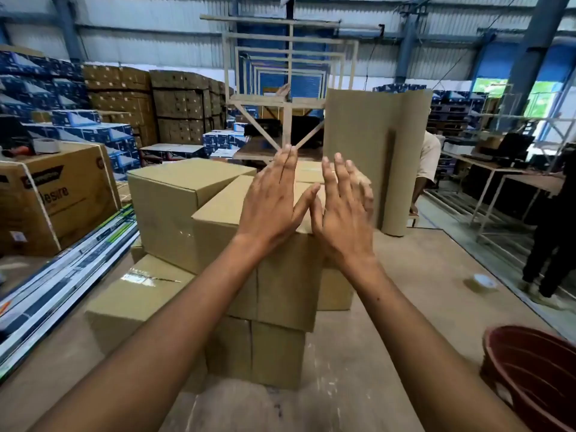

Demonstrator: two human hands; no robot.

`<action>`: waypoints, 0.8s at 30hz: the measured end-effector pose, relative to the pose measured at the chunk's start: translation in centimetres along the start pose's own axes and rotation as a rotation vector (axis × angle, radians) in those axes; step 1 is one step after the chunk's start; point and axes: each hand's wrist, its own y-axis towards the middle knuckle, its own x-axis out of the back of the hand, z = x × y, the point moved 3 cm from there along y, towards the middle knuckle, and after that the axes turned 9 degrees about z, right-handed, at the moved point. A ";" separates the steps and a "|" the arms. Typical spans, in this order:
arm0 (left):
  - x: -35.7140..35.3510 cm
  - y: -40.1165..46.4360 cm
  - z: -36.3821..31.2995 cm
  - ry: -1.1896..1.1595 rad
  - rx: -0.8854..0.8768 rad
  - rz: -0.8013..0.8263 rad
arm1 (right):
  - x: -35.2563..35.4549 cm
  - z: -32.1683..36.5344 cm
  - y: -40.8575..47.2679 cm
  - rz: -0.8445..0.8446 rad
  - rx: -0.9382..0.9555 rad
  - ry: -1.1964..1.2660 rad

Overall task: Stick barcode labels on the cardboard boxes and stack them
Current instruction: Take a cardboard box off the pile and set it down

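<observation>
Plain brown cardboard boxes are stacked on the floor in front of me. The top box sits on a lower box. Another top box stands behind it to the left, and a low box lies at the left front. My left hand lies flat, fingers straight, over the top box's upper face. Beside it, thumbs almost touching, my right hand is spread flat over the same face. Neither hand holds anything. No barcode label is visible; the hands hide the box top beneath them.
An upright roll of brown corrugated sheet stands behind the stack to the right. A maroon plastic basket is at the lower right. A large printed carton and long flat packs are on the left. Two people stand at the right.
</observation>
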 end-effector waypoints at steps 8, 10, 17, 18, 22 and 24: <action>-1.4 -7.0 0.2 -0.184 0.060 0.020 | -1.8 -0.1 -5.9 0.151 -0.212 0.499; -2.0 -8.3 1.0 -0.222 0.065 0.015 | -2.0 0.2 -7.1 0.153 -0.241 0.570; -2.7 -11.0 3.0 -0.226 0.017 -0.044 | -2.6 1.4 -9.5 0.148 -0.295 0.772; -2.5 -11.1 3.5 -0.216 0.049 -0.067 | -2.6 1.4 -9.5 0.142 -0.292 0.786; -1.9 -11.3 6.0 -0.179 0.220 -0.095 | -2.6 1.4 -9.4 0.115 -0.296 0.805; -1.8 -11.4 6.8 -0.171 0.223 -0.076 | -2.6 1.6 -9.5 0.104 -0.298 0.782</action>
